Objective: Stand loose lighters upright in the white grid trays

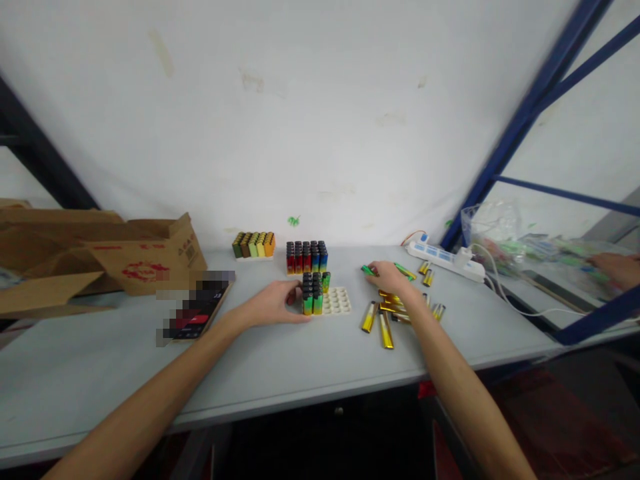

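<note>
My left hand (277,302) curls around the left side of a white tray (337,301) with round holes, its thumb along the front edge. Green-and-yellow lighters (313,303) with black tops stand upright in the tray's left part; holes show on the right. Over the loose lighters, my right hand (389,277) has its fingers closed on a green lighter (369,271), which lies sideways and is partly hidden by the fingers. Gold-yellow lighters (385,330) lie scattered below and around that hand, some of them behind the forearm.
Behind the tray stand red and blue lighters (307,259); a tray of green, brown and orange lighters (254,245) is further left. A phone (200,310) and an open cardboard box (150,257) are at left. A power strip (445,260) lies at right by a blue frame (510,127).
</note>
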{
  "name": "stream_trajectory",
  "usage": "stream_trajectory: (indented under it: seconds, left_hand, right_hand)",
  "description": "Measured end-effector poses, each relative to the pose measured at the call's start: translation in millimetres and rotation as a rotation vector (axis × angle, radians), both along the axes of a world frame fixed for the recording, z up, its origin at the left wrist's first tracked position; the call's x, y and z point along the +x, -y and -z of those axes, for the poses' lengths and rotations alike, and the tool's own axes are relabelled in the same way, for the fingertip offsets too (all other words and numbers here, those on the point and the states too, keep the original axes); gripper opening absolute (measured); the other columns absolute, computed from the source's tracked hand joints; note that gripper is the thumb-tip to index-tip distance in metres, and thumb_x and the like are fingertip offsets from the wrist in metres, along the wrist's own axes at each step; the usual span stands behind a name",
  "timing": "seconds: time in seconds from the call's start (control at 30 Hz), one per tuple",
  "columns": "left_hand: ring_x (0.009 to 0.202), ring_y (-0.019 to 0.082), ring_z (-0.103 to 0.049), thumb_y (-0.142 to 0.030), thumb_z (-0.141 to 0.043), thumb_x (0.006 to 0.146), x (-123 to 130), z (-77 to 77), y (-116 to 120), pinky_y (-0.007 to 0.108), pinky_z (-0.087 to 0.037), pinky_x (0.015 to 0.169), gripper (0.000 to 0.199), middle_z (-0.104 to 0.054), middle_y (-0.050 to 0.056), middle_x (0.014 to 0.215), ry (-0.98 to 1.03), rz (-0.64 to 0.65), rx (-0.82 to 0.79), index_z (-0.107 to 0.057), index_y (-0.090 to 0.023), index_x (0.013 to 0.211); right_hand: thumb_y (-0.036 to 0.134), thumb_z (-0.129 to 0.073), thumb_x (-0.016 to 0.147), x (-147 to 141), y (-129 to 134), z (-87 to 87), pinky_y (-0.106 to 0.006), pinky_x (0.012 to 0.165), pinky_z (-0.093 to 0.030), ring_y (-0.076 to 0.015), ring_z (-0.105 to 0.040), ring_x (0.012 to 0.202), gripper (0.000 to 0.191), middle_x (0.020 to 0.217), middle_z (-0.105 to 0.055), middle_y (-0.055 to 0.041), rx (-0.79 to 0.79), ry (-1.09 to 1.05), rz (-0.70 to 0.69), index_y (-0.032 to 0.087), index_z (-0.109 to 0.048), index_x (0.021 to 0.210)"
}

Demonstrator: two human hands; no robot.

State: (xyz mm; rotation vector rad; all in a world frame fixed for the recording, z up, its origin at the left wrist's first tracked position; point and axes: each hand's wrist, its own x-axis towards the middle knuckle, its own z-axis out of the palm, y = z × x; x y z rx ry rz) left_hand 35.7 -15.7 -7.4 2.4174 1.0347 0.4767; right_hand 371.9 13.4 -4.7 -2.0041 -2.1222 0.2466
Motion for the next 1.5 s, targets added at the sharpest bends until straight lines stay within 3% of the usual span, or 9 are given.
stream_trajectory:
  seconds: [0.07,0.2,0.33,0.53,0.9,1.03,1.2,1.37,1.5]
  left_hand:
    - [0.072,0.019,-0.059,-0.063,-0.077,0.072,0,0.3,0,0.028,-0.044,0.065,0.053,-0.064,0.001,0.083,0.003,-0.001,0.002,-0.061,-0.018,0.095]
    - [0.071,0.019,-0.059,-0.063,-0.077,0.071,0,1.2,0,0.029,-0.044,0.066,0.053,-0.065,0.002,0.084,0.014,0.003,0.003,-0.061,-0.018,0.094]
    - [0.071,0.019,-0.059,-0.062,-0.078,0.072,0,1.0,1,0.029,-0.044,0.065,0.052,-0.064,0.001,0.083,0.02,-0.001,0.012,-0.061,-0.018,0.093]
    - [0.07,0.018,-0.057,-0.059,-0.078,0.072,0,1.9,1,0.028,-0.042,0.063,0.051,-0.062,0.0,0.08,0.026,0.004,-0.002,-0.062,-0.017,0.096]
    - [0.072,0.019,-0.059,-0.059,-0.078,0.072,1,-0.6,2,0.028,-0.043,0.066,0.051,-0.064,0.001,0.082,0.034,0.009,-0.015,-0.063,-0.018,0.099]
    - [0.072,0.019,-0.058,-0.059,-0.078,0.071,0,2.1,0,0.029,-0.043,0.065,0.051,-0.064,0.001,0.082,0.037,0.005,-0.003,-0.063,-0.018,0.098]
    - [0.072,0.019,-0.058,-0.059,-0.078,0.071,0,2.2,0,0.028,-0.042,0.065,0.051,-0.064,0.001,0.081,0.019,0.002,0.008,-0.063,-0.018,0.096]
    - [0.073,0.019,-0.058,-0.059,-0.077,0.072,0,0.5,1,0.028,-0.042,0.065,0.052,-0.063,0.001,0.082,0.016,0.01,0.001,-0.063,-0.018,0.099]
    - [0.072,0.019,-0.058,-0.06,-0.077,0.072,0,0.4,1,0.028,-0.042,0.065,0.052,-0.064,0.001,0.081,0.012,0.0,-0.001,-0.063,-0.018,0.099]
  right_hand:
    - [0.026,-0.058,0.098,-7,0,-0.7,-0.029,0.084,-0.052,-0.0215,-0.071,0.092,0.017,0.102,-0.075,-0.0143,0.077,-0.111,-0.057,0.013,-0.069,0.098]
    - [0.049,-0.051,0.1,-25,5,-3.0,-0.027,0.062,-0.054,-0.0147,-0.064,0.065,0.033,0.08,-0.064,-0.0018,0.094,-0.755,-0.273,0.018,-0.06,0.102]
    - [0.07,-0.056,0.09,-47,13,-5.9,-0.023,0.047,-0.04,-0.0095,-0.041,0.05,0.048,0.063,-0.039,0.0083,0.045,-1.099,-0.381,0.022,-0.053,0.093]
    - [0.077,-0.05,0.089,-69,26,-7.3,-0.026,0.049,-0.026,-0.0101,-0.03,0.051,0.062,0.055,-0.03,0.006,0.233,-0.899,-0.227,0.023,-0.034,0.062]
    - [0.055,-0.046,0.087,-72,21,-2.2,-0.028,0.055,-0.022,-0.0109,-0.029,0.055,0.048,0.055,-0.027,0.0041,0.404,-0.72,-0.121,0.024,-0.029,0.055]
    - [0.062,-0.047,0.093,-71,23,-1.8,-0.027,0.057,-0.03,-0.0121,-0.038,0.057,0.05,0.057,-0.036,0.0051,0.366,-0.733,-0.17,0.023,-0.04,0.064]
    - [0.061,-0.042,0.101,-70,25,-1.1,-0.026,0.068,-0.046,-0.0138,-0.056,0.066,0.04,0.071,-0.059,0.004,0.283,-0.811,-0.308,0.023,-0.053,0.1]
    - [0.061,-0.055,0.097,-69,24,-3.8,-0.03,0.081,-0.052,-0.0198,-0.063,0.095,0.042,0.101,-0.066,-0.0087,0.41,-0.712,-0.457,0.02,-0.065,0.098]
    - [0.06,-0.057,0.096,-68,27,-8.0,-0.028,0.068,-0.05,-0.0165,-0.06,0.072,0.042,0.078,-0.063,-0.0025,0.341,-0.628,-0.482,0.019,-0.069,0.092]
